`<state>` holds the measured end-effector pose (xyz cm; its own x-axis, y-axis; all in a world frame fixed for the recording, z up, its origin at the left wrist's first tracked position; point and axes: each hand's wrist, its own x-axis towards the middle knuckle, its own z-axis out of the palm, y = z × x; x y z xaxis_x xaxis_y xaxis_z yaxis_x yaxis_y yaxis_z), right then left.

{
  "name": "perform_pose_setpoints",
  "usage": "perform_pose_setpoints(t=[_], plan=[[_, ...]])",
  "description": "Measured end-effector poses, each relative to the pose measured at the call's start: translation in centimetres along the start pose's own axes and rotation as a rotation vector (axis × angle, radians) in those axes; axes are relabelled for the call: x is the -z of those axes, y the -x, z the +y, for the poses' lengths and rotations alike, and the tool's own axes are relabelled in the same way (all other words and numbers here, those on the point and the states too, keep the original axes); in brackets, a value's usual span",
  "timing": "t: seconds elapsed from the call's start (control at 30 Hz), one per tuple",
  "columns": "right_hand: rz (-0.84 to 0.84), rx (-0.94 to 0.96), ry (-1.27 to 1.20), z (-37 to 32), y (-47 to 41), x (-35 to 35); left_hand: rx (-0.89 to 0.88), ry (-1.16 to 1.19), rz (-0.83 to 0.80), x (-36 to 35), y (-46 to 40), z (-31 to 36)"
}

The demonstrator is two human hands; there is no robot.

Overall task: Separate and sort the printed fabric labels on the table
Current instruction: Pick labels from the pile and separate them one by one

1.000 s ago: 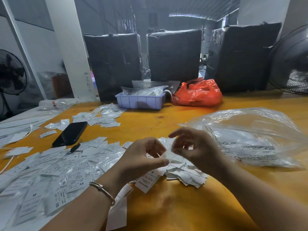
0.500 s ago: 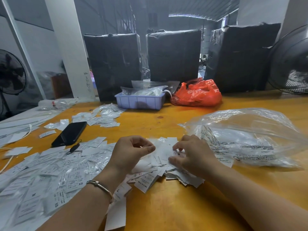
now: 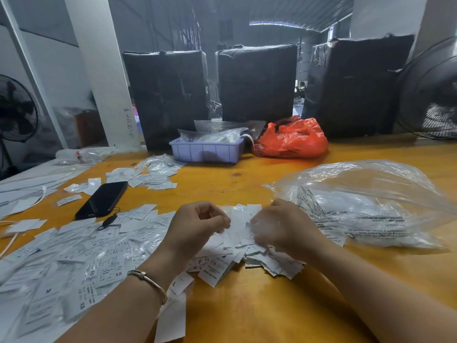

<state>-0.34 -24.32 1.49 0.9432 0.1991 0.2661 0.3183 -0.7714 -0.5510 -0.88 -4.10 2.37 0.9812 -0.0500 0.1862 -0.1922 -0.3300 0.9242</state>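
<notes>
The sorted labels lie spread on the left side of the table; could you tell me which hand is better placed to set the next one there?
Probably the left hand: it pinches a label at the loose pile, beside the sorted labels. The right hand sits farther away.

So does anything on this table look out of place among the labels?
The black phone lies on the orange table at the far left edge of the spread-out labels, a small dark cord trailing onto them. Nothing looks spilled or damaged.
</notes>
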Motion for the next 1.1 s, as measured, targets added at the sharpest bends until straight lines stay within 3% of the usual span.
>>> perform_pose_setpoints(t=[0.3, 0.6, 0.83, 0.93, 1.1], plan=[[0.04, 0.084, -0.212, 0.0, 0.1, 0.4, -0.118, 0.039, -0.085, -0.3, 0.5, 0.5], [0.312, 0.158, -0.854, -1.6, 0.9, 3.4, -0.222, 0.013, -0.048, -0.2, 0.9, 1.0], [0.472, 0.385, -0.585, -4.3, 2.5, 3.5, -0.297, -0.005, -0.067, -0.1, 1.1, 1.4], [0.511, 0.414, -0.437, -4.5, 2.7, 3.7, -0.317, -0.011, -0.071, -0.3, 1.3, 1.6], [0.519, 0.44, -0.4, -4.5, 2.6, 4.0, -0.372, 0.002, -0.077, -0.2, 1.6, 1.8]])
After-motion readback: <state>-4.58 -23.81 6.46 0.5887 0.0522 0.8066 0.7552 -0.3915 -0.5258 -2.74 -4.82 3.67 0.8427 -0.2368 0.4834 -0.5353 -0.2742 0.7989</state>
